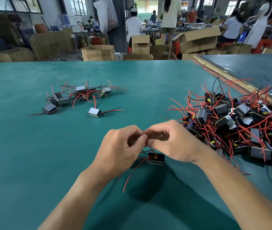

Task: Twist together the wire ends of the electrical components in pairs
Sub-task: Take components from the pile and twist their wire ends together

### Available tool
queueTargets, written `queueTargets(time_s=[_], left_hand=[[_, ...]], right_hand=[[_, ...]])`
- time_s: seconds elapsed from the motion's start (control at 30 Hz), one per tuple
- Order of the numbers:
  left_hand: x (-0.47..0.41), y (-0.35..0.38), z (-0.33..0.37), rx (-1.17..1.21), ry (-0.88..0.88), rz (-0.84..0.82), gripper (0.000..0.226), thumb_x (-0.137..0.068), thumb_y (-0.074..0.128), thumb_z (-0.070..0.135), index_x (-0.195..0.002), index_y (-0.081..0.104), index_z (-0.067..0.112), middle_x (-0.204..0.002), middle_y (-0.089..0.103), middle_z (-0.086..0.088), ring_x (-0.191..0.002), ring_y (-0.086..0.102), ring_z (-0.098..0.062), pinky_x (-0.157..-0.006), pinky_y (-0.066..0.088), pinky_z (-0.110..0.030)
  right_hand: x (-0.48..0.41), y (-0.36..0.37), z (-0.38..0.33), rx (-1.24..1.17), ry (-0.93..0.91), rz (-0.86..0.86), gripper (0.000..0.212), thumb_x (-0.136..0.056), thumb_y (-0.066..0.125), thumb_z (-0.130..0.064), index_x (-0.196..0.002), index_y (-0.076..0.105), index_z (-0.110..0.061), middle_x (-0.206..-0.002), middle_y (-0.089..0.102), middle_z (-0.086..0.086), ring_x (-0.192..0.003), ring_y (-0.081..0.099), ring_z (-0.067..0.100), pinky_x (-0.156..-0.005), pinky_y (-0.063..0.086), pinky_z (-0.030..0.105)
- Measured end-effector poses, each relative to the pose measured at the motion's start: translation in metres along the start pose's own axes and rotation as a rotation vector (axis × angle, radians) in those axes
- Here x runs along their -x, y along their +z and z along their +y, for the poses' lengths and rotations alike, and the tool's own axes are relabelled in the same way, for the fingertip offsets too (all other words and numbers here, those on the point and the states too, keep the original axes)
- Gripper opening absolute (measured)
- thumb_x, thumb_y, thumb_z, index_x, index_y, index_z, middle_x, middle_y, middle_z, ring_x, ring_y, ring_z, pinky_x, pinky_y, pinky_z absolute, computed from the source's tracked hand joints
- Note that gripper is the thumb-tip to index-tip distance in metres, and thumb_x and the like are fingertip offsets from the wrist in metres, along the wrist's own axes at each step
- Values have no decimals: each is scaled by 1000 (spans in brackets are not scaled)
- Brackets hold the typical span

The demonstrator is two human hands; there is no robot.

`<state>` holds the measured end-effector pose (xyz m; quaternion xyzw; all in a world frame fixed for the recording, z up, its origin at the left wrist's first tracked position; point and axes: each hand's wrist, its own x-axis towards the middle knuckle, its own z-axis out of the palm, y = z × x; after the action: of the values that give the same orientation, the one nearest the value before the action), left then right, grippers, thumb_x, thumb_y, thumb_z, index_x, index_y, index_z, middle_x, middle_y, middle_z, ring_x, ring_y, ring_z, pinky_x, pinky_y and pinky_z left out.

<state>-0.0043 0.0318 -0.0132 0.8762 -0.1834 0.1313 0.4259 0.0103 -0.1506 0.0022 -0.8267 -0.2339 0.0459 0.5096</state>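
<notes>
Two thin red and black wire ends [143, 133] are pinched between thumb and fingertips of my left grip [122, 146] and my right grip [170, 141], just above the small black box-shaped electrical component [156, 158], which appears to rest on the green matted surface [32, 146]. Well to the left of that component sits a small group of like components [75, 98]; to its right is a big tangled heap [231, 123]. The wires look light, limp and a little springy, their tips probably easy to fray. I judge it best to hold close to the tips.
</notes>
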Motion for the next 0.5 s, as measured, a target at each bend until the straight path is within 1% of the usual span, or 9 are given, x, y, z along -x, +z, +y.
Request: queueTargets(time_s=[0.07,0.13,0.23,0.33,0.4,0.5], left_hand=[[-1,0,0,2,-1,8,22,-93,61,26,-72,62,23,-53,55,1,-45,43,-19,-46,41,-34],[-2,0,0,-5,0,14,24,-94,58,26,-71,60,24,-55,57,-4,-48,48,-26,-49,45,-42],[-1,0,1,-15,-1,17,25,-95,55,25,-70,57,24,-56,58,-6,-48,47,-27,-50,45,-44],[0,1,2,-31,13,26,23,-95,55,21,-72,56,20,-56,58,-6,-49,48,-26,-51,45,-43],[0,1,1,-34,25,27,22,-95,56,20,-73,56,18,-56,58,-6,-49,48,-27,-51,45,-43],[0,0,1,-15,35,39,22,-93,60,20,-71,58,17,-55,59,-4,-48,49,-26,-50,45,-41]], right_hand=[[0,-1,0,31,-6,-11,16,-90,65,0,-99,75,-8,-90,77,4,-89,72,22,-87,56,40],[-1,-1,1,57,2,12,16,-89,66,0,-96,76,-9,-85,77,2,-78,70,13,-82,57,37],[-3,-2,4,59,42,94,11,-88,68,-2,-92,76,-9,-80,76,2,-71,65,9,-77,56,34],[-3,-3,9,88,57,158,14,-89,67,-4,-92,74,-15,-76,76,-4,-68,64,5,-71,52,27],[-4,-4,11,112,57,189,17,-89,67,-6,-97,71,-20,-74,74,-10,-66,63,8,-70,50,29],[-6,-5,10,90,48,237,22,-89,65,-5,-100,65,-24,-74,74,-10,-72,66,29,-74,54,39]])
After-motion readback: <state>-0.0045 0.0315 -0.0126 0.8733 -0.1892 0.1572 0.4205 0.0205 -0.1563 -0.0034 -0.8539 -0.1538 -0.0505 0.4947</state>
